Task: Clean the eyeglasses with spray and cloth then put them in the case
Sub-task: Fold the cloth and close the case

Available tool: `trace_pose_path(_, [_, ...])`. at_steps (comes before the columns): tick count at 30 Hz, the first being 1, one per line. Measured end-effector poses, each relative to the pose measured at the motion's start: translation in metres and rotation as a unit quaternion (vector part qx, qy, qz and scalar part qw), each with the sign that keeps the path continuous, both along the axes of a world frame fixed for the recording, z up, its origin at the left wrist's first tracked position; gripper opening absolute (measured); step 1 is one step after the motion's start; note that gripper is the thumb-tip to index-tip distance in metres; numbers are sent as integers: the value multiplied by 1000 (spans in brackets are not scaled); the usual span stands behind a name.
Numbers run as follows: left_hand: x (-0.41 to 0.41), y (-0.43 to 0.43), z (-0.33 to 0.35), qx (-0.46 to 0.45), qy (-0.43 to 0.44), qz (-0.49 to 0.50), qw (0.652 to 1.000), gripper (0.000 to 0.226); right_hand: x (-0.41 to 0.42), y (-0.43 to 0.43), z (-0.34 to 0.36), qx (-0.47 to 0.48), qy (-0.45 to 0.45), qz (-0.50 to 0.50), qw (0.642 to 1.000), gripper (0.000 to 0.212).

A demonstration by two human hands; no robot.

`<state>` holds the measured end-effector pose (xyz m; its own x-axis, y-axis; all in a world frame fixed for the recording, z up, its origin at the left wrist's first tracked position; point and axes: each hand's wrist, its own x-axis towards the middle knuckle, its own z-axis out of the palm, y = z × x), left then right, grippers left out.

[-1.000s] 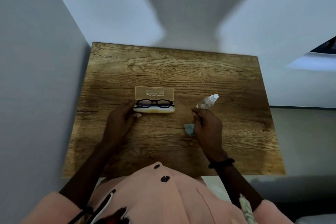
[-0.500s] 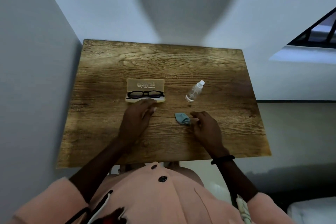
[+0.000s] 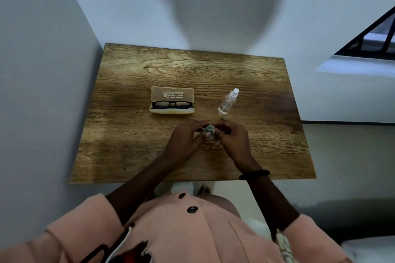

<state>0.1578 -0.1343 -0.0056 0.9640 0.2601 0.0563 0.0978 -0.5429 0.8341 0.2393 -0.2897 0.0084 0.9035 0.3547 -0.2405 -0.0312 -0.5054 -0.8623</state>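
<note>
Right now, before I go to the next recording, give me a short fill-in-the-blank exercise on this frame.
1. The eyeglasses lie in the open ____.
2. Both hands, left hand and right hand, pinch the small ____ between them.
3. The spray bottle lies on the table, touched by ____ hand.
4. A dark band sits on the ____ wrist.

Missing words: case; cloth; neither; right

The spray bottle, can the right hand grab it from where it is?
Probably yes. The spray bottle lies on the table just beyond the right hand, with nothing between them. But both hands are pinching the cloth, so the right would need to let go first.
</note>
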Motion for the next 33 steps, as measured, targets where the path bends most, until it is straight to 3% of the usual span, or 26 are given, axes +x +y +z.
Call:
trace_pose_path(3, [-4,-1,13,-47,1,30,998,32,-8,4,23,89,48,-16,995,13])
trace_pose_path(6, [-9,0,31,-180,20,89,979,24,-9,6,42,142,77,-18,987,11])
trace_pose_path(9, [-16,8,40,-327,32,153,932,22,-8,5,53,158,89,-35,983,9])
trace_pose_path(12, [-21,9,52,-386,27,174,905,23,-9,4,61,178,97,-35,979,14])
trace_pose_path(17, [-23,8,70,-527,36,200,825,20,-18,6,74,222,125,-39,966,15])
trace_pose_path(21, [-25,7,83,-499,33,177,847,26,-27,9,84,287,195,-24,938,17])
trace_pose_path(24, [-24,6,87,-393,25,173,903,22,-31,12,88,294,191,-22,936,18])
trace_pose_path(28, [-25,8,88,-231,-43,88,968,31,-32,12,87,296,166,7,941,22])
trace_pose_path(30, [-25,7,91,-182,-64,53,980,26,-32,13,88,294,157,14,943,24])
trace_pose_path(33, [-25,6,93,-170,-85,79,979,15,-32,13,89,279,115,16,953,16])
